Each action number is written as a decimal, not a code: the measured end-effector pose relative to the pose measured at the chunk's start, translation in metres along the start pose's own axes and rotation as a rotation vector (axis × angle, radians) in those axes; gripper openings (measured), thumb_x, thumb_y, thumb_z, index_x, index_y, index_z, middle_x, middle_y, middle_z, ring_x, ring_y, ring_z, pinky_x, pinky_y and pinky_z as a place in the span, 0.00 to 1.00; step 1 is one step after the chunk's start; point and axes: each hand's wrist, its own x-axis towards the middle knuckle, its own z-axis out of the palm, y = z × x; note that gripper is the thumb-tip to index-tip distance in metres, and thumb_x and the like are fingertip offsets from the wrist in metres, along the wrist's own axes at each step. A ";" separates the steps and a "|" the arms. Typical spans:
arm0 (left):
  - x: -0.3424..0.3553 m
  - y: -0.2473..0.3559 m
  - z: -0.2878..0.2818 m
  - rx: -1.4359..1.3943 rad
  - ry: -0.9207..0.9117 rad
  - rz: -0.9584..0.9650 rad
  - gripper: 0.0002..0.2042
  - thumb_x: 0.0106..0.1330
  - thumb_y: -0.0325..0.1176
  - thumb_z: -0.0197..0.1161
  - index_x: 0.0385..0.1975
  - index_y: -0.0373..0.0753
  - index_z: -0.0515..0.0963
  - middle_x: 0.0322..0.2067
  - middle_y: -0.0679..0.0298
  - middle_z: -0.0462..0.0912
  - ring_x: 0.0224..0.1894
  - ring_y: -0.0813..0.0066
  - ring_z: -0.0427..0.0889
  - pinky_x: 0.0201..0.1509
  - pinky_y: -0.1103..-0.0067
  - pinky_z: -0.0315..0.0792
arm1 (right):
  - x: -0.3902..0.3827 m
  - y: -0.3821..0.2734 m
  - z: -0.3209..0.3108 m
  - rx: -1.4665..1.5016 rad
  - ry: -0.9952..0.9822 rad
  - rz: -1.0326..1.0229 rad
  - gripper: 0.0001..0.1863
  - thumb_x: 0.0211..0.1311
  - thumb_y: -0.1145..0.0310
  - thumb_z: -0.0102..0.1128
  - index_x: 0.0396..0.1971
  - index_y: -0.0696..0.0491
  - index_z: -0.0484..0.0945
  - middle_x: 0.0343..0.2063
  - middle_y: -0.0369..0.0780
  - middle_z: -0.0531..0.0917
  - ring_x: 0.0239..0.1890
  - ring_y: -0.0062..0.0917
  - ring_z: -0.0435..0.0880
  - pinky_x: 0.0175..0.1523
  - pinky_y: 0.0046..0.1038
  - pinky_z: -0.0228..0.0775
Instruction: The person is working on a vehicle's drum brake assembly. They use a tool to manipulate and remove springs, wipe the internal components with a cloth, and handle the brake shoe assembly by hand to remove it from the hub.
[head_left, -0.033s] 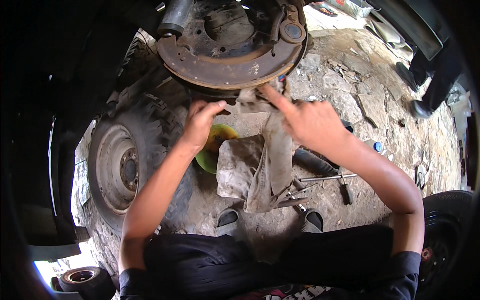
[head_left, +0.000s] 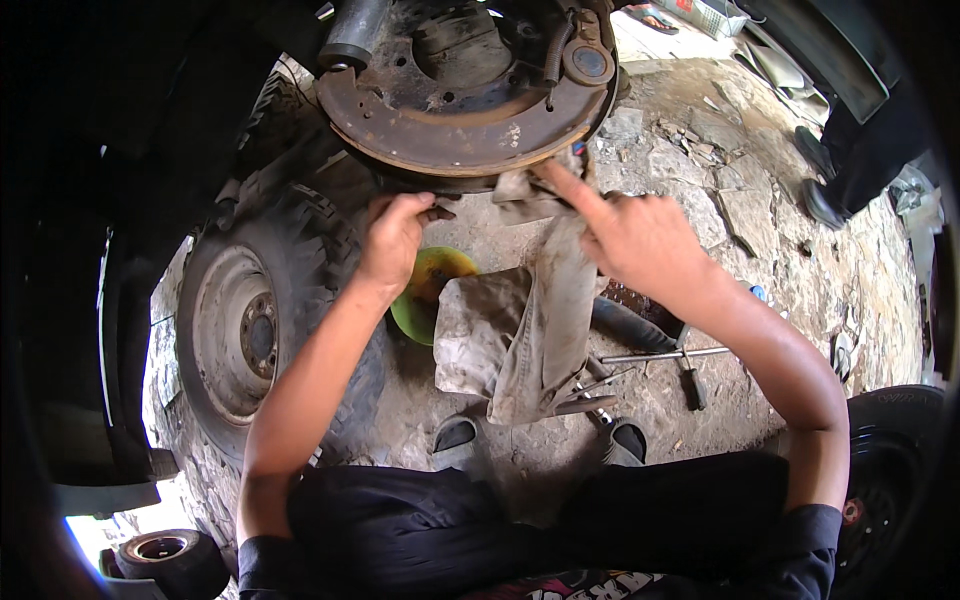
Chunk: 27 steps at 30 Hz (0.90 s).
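Observation:
Above my hands is a rusty drum brake assembly, with a curved brake shoe (head_left: 430, 140) along its lower side and a coil spring (head_left: 553, 60) at its right. My right hand (head_left: 650, 240) is closed on a dirty grey-beige cloth (head_left: 560, 300), its index finger stretched out and pressing the top of the cloth to the shoe's lower right edge. The rest of the cloth hangs down in loose folds. Under the lower left rim, my left hand (head_left: 392, 240) is closed with its thumb pointing right. A dark bit shows at its fingertips; what it grips is hidden.
A green bowl (head_left: 408, 312) sits on the ground behind the cloth. A treaded wheel (head_left: 215, 335) stands at the left and another tyre (head_left: 890, 430) at the right. Several tools, including a dark-handled screwdriver (head_left: 693, 385), lie before my feet. Someone's shoe (head_left: 823, 203) is at the far right.
My right hand and the top of the cloth have shifted slightly right along the shoe's edge. My left hand has turned slightly, and its dark fingertips now show more.

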 end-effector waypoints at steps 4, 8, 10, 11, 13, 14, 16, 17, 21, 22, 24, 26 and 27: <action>-0.005 0.018 0.006 -0.171 0.026 0.125 0.14 0.62 0.33 0.52 0.41 0.30 0.78 0.45 0.55 0.82 0.47 0.64 0.80 0.53 0.66 0.72 | -0.003 0.018 -0.012 -0.017 -0.029 0.087 0.42 0.54 0.69 0.57 0.70 0.40 0.53 0.10 0.41 0.75 0.12 0.34 0.78 0.20 0.37 0.73; -0.009 0.033 0.021 -0.149 0.082 0.133 0.18 0.72 0.39 0.47 0.50 0.33 0.74 0.46 0.56 0.80 0.45 0.63 0.80 0.53 0.66 0.71 | -0.005 0.042 -0.014 -0.022 0.065 0.105 0.42 0.53 0.70 0.59 0.70 0.39 0.54 0.11 0.43 0.77 0.14 0.38 0.80 0.21 0.38 0.76; -0.008 0.028 0.015 -0.081 0.123 0.128 0.18 0.74 0.41 0.46 0.52 0.34 0.72 0.44 0.57 0.81 0.44 0.65 0.80 0.52 0.67 0.71 | -0.001 0.039 -0.019 0.040 0.039 0.144 0.42 0.52 0.71 0.58 0.69 0.42 0.54 0.11 0.47 0.76 0.17 0.44 0.80 0.25 0.43 0.76; -0.007 0.024 0.011 -0.047 0.142 0.125 0.18 0.75 0.42 0.46 0.53 0.35 0.72 0.44 0.58 0.81 0.43 0.66 0.80 0.51 0.68 0.71 | -0.002 0.036 -0.018 0.094 0.030 0.166 0.42 0.52 0.71 0.58 0.69 0.43 0.54 0.11 0.48 0.76 0.17 0.45 0.80 0.26 0.44 0.76; -0.006 0.019 0.011 -0.098 0.177 0.111 0.18 0.75 0.44 0.48 0.52 0.36 0.72 0.42 0.59 0.81 0.41 0.68 0.80 0.50 0.69 0.71 | -0.002 0.028 -0.014 0.215 0.040 0.186 0.42 0.52 0.71 0.58 0.69 0.45 0.53 0.11 0.49 0.76 0.17 0.47 0.80 0.27 0.46 0.76; -0.006 0.017 0.011 -0.123 0.193 0.104 0.18 0.75 0.44 0.49 0.51 0.36 0.72 0.42 0.59 0.81 0.40 0.68 0.80 0.49 0.70 0.70 | -0.003 0.024 -0.010 0.280 0.057 0.184 0.42 0.52 0.72 0.58 0.70 0.46 0.52 0.11 0.50 0.76 0.17 0.48 0.80 0.27 0.46 0.75; -0.005 0.014 0.007 -0.083 0.154 0.100 0.19 0.74 0.48 0.52 0.47 0.36 0.74 0.39 0.61 0.81 0.38 0.70 0.80 0.47 0.71 0.70 | -0.006 0.015 -0.009 0.378 0.046 0.183 0.44 0.51 0.73 0.57 0.70 0.49 0.50 0.12 0.51 0.76 0.17 0.49 0.79 0.28 0.47 0.75; -0.005 0.013 0.004 -0.068 0.147 0.097 0.19 0.74 0.48 0.52 0.46 0.36 0.75 0.38 0.61 0.81 0.38 0.70 0.80 0.47 0.71 0.70 | -0.006 0.009 -0.011 0.412 0.022 0.182 0.44 0.50 0.75 0.57 0.70 0.51 0.49 0.12 0.51 0.76 0.17 0.49 0.79 0.28 0.46 0.75; -0.007 0.017 0.009 -0.035 0.179 0.099 0.18 0.74 0.48 0.52 0.44 0.37 0.76 0.35 0.62 0.82 0.38 0.71 0.80 0.46 0.72 0.70 | -0.004 -0.016 -0.001 0.488 -0.029 0.121 0.44 0.51 0.75 0.57 0.70 0.57 0.48 0.11 0.49 0.76 0.15 0.46 0.79 0.28 0.44 0.77; -0.007 0.016 0.008 -0.041 0.183 0.100 0.18 0.74 0.47 0.52 0.44 0.37 0.76 0.36 0.62 0.82 0.38 0.71 0.80 0.46 0.72 0.70 | -0.002 -0.022 0.001 0.500 -0.042 0.111 0.44 0.52 0.75 0.57 0.70 0.58 0.48 0.11 0.49 0.76 0.15 0.45 0.79 0.28 0.44 0.77; -0.006 0.013 0.006 -0.058 0.192 0.103 0.18 0.74 0.47 0.51 0.44 0.37 0.76 0.36 0.62 0.82 0.38 0.71 0.80 0.45 0.72 0.71 | 0.005 -0.037 0.002 0.559 -0.131 0.101 0.47 0.51 0.73 0.57 0.70 0.53 0.42 0.14 0.50 0.78 0.17 0.46 0.81 0.26 0.44 0.78; -0.006 0.013 0.010 -0.064 0.182 0.107 0.18 0.74 0.47 0.51 0.45 0.37 0.76 0.37 0.62 0.82 0.39 0.72 0.80 0.46 0.72 0.71 | 0.009 -0.049 -0.001 0.541 -0.149 0.067 0.48 0.51 0.73 0.57 0.71 0.53 0.41 0.16 0.51 0.79 0.20 0.48 0.81 0.29 0.43 0.79; -0.006 0.015 0.014 -0.064 0.176 0.111 0.18 0.74 0.47 0.51 0.46 0.37 0.76 0.38 0.62 0.82 0.39 0.72 0.80 0.46 0.73 0.71 | 0.012 -0.051 0.000 0.600 -0.146 0.033 0.48 0.52 0.73 0.58 0.71 0.53 0.41 0.17 0.50 0.80 0.22 0.48 0.82 0.31 0.43 0.79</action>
